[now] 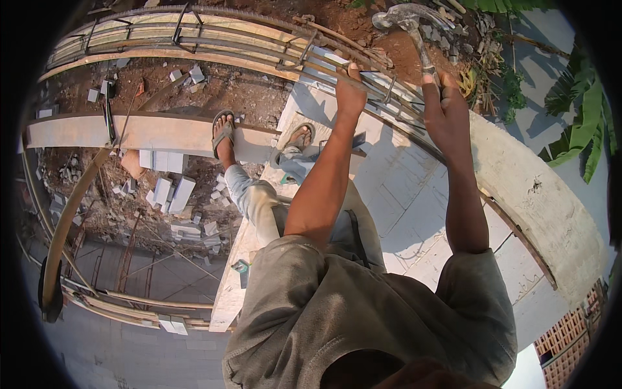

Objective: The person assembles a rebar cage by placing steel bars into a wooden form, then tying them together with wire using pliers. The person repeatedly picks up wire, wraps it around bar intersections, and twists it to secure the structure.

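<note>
My right hand [447,115] is wrapped round the handle of a claw hammer [407,21], raised with its metal head pointing away from me. My left hand [350,94] grips a long cage of steel reinforcing bars [304,59], thumb on top and the other fingers mostly hidden. Thin bent stirrups cross the bars. The cage runs from the far left, past my left hand, along the top of a wall of pale blocks [405,194]. Boards [246,32] flank its left stretch.
My left foot stands on a wooden plank [168,131] spanning to the wall; the other rests on the blockwork. Below lie broken white blocks [173,194] and soil. A curved pole [65,220] rises at left. Banana leaves [589,123] hang at right. A green-handled tool [242,271] lies by my shirt.
</note>
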Demonstrator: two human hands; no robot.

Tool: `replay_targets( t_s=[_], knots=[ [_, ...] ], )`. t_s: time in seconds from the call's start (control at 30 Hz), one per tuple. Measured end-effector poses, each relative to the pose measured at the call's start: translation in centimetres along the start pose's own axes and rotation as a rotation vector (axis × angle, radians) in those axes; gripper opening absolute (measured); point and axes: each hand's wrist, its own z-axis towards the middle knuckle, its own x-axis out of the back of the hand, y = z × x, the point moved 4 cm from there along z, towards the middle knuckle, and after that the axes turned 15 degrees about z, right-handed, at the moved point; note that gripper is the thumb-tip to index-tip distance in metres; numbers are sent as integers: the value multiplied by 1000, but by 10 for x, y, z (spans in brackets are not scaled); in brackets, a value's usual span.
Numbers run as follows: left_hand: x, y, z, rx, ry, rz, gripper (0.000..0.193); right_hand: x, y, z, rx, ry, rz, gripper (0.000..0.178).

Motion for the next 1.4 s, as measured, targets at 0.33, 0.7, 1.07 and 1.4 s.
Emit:
replay_targets(
  t_s=[0.33,0.7,1.07,1.4],
  knots=[
    [52,6,20,211,-161,-147,35,-66,143,-257,-621,196,511,26],
    [82,-2,58,613,-478,264,37,-118,123,-303,-801,241,782,34],
    [47,74,26,-1048,-401,1328,37,-136,146,-310,-845,335,720,39],
    [20,27,71,-185,-1012,998,47,-165,148,-329,-867,240,747,37]
  ],
)
